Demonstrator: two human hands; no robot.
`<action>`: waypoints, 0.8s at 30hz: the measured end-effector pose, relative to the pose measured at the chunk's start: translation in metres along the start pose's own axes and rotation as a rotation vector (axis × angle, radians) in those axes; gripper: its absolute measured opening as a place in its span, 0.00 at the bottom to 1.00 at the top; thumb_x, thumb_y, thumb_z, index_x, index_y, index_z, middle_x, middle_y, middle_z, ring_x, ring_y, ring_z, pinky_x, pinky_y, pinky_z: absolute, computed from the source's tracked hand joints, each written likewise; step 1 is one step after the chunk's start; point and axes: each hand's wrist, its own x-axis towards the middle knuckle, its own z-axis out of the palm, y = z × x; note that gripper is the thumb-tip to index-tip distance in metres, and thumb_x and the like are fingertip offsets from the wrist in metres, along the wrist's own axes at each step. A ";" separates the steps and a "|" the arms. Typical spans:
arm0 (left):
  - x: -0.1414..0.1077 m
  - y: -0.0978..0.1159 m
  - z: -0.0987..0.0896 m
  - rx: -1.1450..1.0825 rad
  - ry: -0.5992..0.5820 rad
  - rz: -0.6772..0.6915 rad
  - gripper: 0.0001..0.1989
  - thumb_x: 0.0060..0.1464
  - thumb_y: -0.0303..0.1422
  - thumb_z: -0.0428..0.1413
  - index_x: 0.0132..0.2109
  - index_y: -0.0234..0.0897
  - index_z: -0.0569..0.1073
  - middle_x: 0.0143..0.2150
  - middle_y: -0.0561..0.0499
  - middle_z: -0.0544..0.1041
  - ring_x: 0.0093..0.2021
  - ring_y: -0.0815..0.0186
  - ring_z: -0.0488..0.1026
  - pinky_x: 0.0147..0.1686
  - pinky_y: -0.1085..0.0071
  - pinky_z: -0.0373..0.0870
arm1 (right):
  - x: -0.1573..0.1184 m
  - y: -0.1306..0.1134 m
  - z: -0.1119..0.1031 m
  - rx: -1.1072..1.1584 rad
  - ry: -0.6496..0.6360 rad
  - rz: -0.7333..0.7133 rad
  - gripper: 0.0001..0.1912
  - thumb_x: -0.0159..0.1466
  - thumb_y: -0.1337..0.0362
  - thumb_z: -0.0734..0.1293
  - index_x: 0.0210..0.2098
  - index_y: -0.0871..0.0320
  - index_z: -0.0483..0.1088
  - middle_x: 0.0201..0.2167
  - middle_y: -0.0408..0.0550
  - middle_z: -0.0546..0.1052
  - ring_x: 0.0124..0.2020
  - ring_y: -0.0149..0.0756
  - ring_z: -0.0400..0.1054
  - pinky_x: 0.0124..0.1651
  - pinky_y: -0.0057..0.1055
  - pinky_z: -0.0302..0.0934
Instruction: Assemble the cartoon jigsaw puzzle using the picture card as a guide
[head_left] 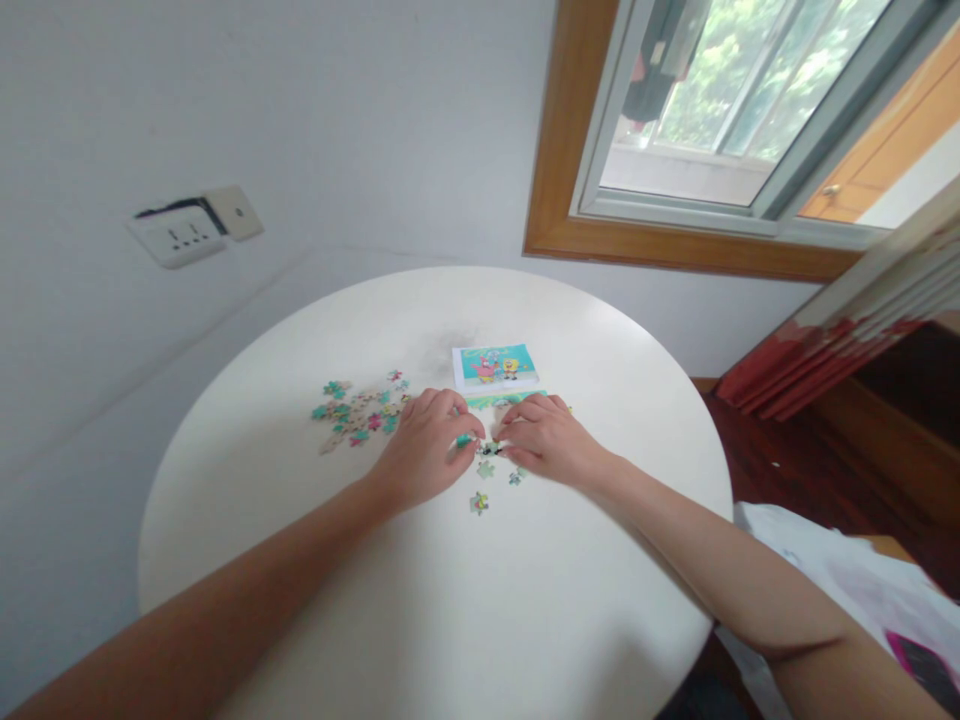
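On a round white table (pixel 450 620), my left hand (pixel 429 445) is closed in a pinch on a teal puzzle piece (pixel 465 440). Facing it, my right hand (pixel 547 438) has its fingertips pressed on small joined puzzle pieces (pixel 491 449). A strip of assembled puzzle (pixel 506 400) lies just behind the hands, partly hidden by them. Loose pieces lie in front: a pale green one (pixel 486 469), a small one (pixel 516 478) and a yellow-green one (pixel 479 503). The picture card (pixel 496 368) with cartoon figures lies behind the strip.
A heap of loose puzzle pieces (pixel 356 412) spreads left of my left hand. Behind the table stand a white wall with a socket (pixel 180 235) and a wood-framed window (pixel 570 130). A red and white curtain (pixel 810 360) hangs at the right, above a white cloth (pixel 840 580).
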 end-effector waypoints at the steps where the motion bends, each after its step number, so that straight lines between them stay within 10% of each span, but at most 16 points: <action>1: 0.000 -0.001 -0.002 0.000 0.004 0.009 0.08 0.54 0.28 0.55 0.39 0.44 0.77 0.43 0.48 0.68 0.47 0.58 0.64 0.49 0.59 0.59 | 0.000 -0.001 -0.001 0.007 0.004 -0.011 0.12 0.64 0.58 0.66 0.46 0.51 0.75 0.47 0.48 0.75 0.49 0.42 0.62 0.49 0.40 0.50; 24: 0.002 -0.006 -0.010 -0.069 0.003 0.058 0.13 0.51 0.22 0.52 0.36 0.42 0.78 0.41 0.49 0.68 0.46 0.58 0.64 0.48 0.60 0.59 | -0.017 -0.012 -0.031 -0.127 -0.156 0.023 0.16 0.63 0.68 0.64 0.48 0.51 0.75 0.52 0.49 0.73 0.55 0.45 0.60 0.56 0.43 0.52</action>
